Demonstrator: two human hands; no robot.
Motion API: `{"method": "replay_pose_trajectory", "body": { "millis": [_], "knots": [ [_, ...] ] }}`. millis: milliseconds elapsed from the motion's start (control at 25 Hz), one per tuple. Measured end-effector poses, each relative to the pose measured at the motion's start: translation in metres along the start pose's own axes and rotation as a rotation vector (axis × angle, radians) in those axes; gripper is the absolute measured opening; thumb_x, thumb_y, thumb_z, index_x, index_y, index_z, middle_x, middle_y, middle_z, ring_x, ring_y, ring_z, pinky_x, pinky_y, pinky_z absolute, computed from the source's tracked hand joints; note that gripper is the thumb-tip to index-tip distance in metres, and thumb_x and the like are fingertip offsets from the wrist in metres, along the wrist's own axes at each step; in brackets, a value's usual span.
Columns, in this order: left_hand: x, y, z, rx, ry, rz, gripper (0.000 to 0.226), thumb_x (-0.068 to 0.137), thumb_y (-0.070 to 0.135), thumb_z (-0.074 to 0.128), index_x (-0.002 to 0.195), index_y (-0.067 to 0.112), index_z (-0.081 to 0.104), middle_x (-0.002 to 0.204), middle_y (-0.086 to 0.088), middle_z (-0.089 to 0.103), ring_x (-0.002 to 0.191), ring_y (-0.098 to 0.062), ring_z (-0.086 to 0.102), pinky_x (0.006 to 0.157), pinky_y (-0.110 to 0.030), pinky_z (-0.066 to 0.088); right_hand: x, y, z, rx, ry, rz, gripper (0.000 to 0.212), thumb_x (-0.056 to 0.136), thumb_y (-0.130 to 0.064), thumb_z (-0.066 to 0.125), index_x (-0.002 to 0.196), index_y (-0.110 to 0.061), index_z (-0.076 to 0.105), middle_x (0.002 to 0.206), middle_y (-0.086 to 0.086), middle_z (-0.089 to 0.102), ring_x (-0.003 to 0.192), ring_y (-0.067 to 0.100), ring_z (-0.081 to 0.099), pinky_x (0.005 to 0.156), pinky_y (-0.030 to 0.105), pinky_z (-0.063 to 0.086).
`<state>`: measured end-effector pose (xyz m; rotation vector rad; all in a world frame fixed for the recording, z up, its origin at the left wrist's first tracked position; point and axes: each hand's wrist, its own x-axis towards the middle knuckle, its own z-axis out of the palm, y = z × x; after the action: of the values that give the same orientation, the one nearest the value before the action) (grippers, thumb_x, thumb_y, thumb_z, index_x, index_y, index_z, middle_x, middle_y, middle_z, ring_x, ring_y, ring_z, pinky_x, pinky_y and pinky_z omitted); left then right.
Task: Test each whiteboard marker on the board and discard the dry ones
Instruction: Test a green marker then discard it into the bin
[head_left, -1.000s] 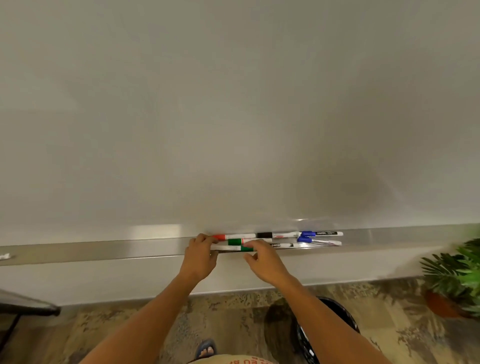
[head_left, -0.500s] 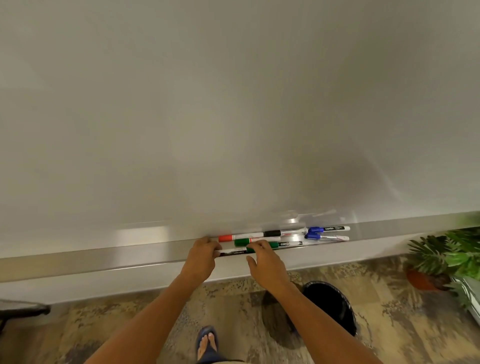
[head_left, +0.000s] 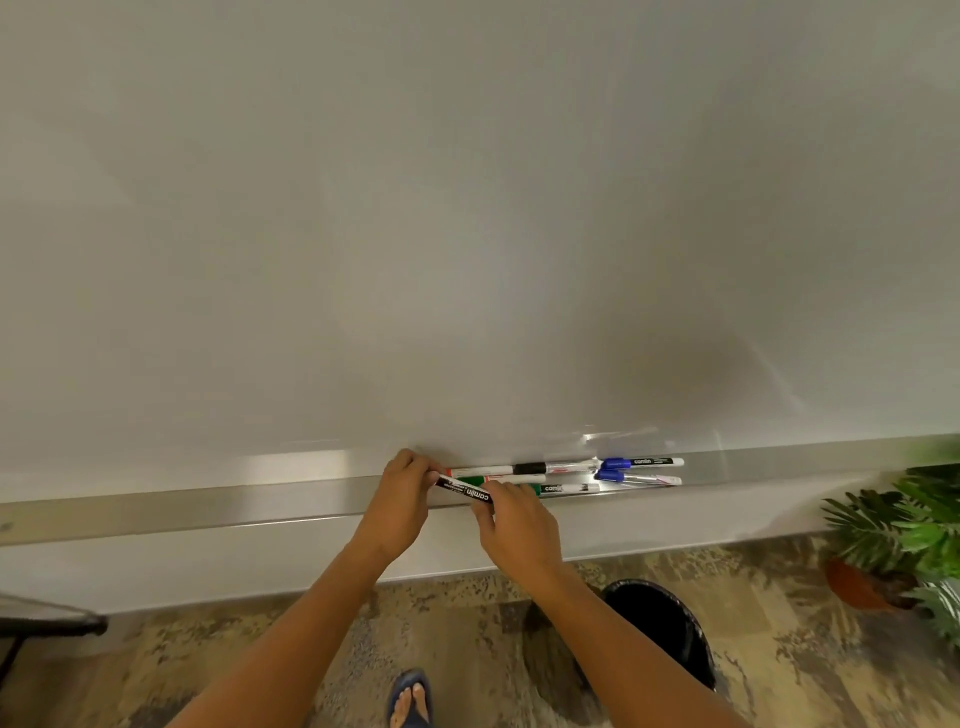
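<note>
While both hands pinch one black-barrelled whiteboard marker (head_left: 464, 491), left hand (head_left: 400, 499) at nine o'clock, right hand (head_left: 519, 530) at three, the white board (head_left: 467, 208) bears no marks: testing has barely begun.

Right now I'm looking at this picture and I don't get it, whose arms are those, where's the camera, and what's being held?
The camera sits on a person's head, looking forward and down, so the arms are their own. In front is a whiteboard with a metal tray along its bottom edge. Both hands, left and right, hold one black marker just above the tray. Red, green, black and blue markers lie in the tray. A black bin stands on the floor below, and a plant at right.
</note>
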<state>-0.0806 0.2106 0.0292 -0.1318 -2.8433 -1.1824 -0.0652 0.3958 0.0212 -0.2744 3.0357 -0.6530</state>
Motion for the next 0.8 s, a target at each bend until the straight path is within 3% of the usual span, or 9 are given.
{"method": "replay_pose_trajectory", "body": {
  "millis": [120, 240, 360, 520, 600, 680, 800],
  "knots": [
    [-0.007, 0.042, -0.011, -0.217, 0.122, 0.016, 0.014, 0.101, 0.011, 0.049, 0.104, 0.017, 0.061, 0.099, 0.0, 0.056, 0.087, -0.012, 0.058, 0.077, -0.014, 0.044, -0.011, -0.002, -0.017, 0.151, -0.079, -0.039, 0.024, 0.105, -0.042, 0.039, 0.118, -0.026, 0.052, 0.091, -0.001, 0.062, 0.079, 0.017, 0.056, 0.067, 0.041, 0.053],
    [-0.022, 0.083, -0.015, -0.426, 0.14, -0.033, 0.024, 0.099, 0.019, 0.056, 0.122, 0.025, 0.051, 0.1, 0.006, 0.06, 0.088, -0.008, 0.062, 0.075, -0.019, 0.053, -0.031, -0.011, -0.042, 0.488, -0.197, 0.022, 0.022, 0.107, -0.045, 0.031, 0.118, -0.028, 0.039, 0.081, 0.003, 0.056, 0.068, 0.017, 0.054, 0.064, 0.04, 0.049],
    [-0.042, 0.11, -0.006, -0.363, 0.073, 0.009, 0.025, 0.099, 0.026, 0.055, 0.124, 0.026, 0.055, 0.102, 0.011, 0.064, 0.094, -0.001, 0.062, 0.077, -0.013, 0.05, -0.048, -0.017, -0.071, 0.848, -0.26, 0.139, 0.042, 0.105, -0.054, 0.029, 0.131, -0.023, 0.042, 0.098, 0.0, 0.059, 0.09, 0.011, 0.059, 0.086, 0.033, 0.051],
    [-0.075, 0.133, -0.003, -0.354, 0.155, -0.006, 0.011, 0.099, 0.028, 0.056, 0.105, 0.026, 0.065, 0.095, 0.011, 0.068, 0.091, -0.005, 0.063, 0.073, -0.013, 0.048, -0.06, -0.016, -0.106, 1.166, -0.206, 0.226, 0.035, 0.103, -0.055, 0.036, 0.112, -0.027, 0.055, 0.103, -0.008, 0.054, 0.1, 0.008, 0.053, 0.093, 0.029, 0.046],
    [-0.089, 0.146, -0.008, -0.347, 0.162, 0.005, 0.009, 0.098, 0.03, 0.058, 0.095, 0.027, 0.066, 0.09, 0.011, 0.068, 0.087, -0.008, 0.063, 0.07, -0.017, 0.048, -0.068, -0.017, -0.121, 1.233, -0.179, 0.199, 0.027, 0.102, -0.051, 0.043, 0.104, -0.028, 0.057, 0.094, -0.011, 0.054, 0.091, 0.006, 0.053, 0.079, 0.026, 0.049],
    [-0.099, 0.158, -0.017, -0.339, 0.156, 0.01, 0.008, 0.096, 0.032, 0.06, 0.092, 0.028, 0.067, 0.086, 0.011, 0.069, 0.085, -0.008, 0.063, 0.067, -0.021, 0.05, -0.075, -0.023, -0.133, 1.333, -0.189, 0.132, 0.026, 0.097, -0.048, 0.053, 0.096, -0.022, 0.059, 0.079, -0.009, 0.052, 0.068, 0.006, 0.049, 0.059, 0.021, 0.043],
    [-0.106, 0.169, -0.035, -0.273, 0.182, 0.031, 0.009, 0.091, 0.033, 0.066, 0.096, 0.025, 0.068, 0.084, 0.009, 0.07, 0.083, -0.01, 0.063, 0.066, -0.021, 0.049, -0.082, -0.032, -0.142, 1.391, -0.19, 0.018, 0.032, 0.096, -0.042, 0.06, 0.097, -0.011, 0.064, 0.072, 0.005, 0.051, 0.058, 0.014, 0.041, 0.054, 0.027, 0.038]
  ]
}}
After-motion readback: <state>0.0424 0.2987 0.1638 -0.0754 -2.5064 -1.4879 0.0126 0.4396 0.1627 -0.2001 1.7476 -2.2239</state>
